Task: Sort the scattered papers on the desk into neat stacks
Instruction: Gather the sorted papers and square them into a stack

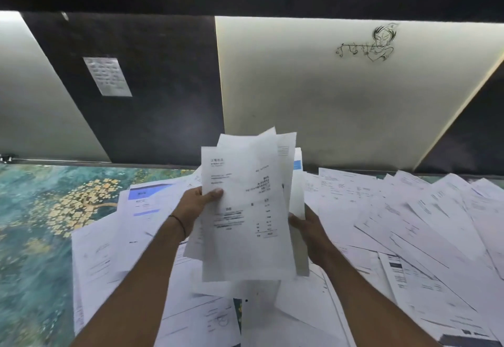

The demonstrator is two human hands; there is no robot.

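I hold a loose bundle of printed papers [251, 210] upright above the desk, its sheets fanned and uneven at the top. My left hand [197, 203] grips the bundle's left edge, thumb on the front sheet. My right hand [308, 230] clasps its right edge from behind. Below and around them, many scattered papers [409, 224] lie overlapping across the middle and right of the desk [35, 224], which has a teal surface with a golden tree pattern.
A sheet with a blue header [146, 196] lies left of the bundle. Behind the desk stands a wall of dark and cream panels [313, 87], with a small taped note [107, 76] and an ink drawing [368, 43]. The desk's left part shows bare teal surface.
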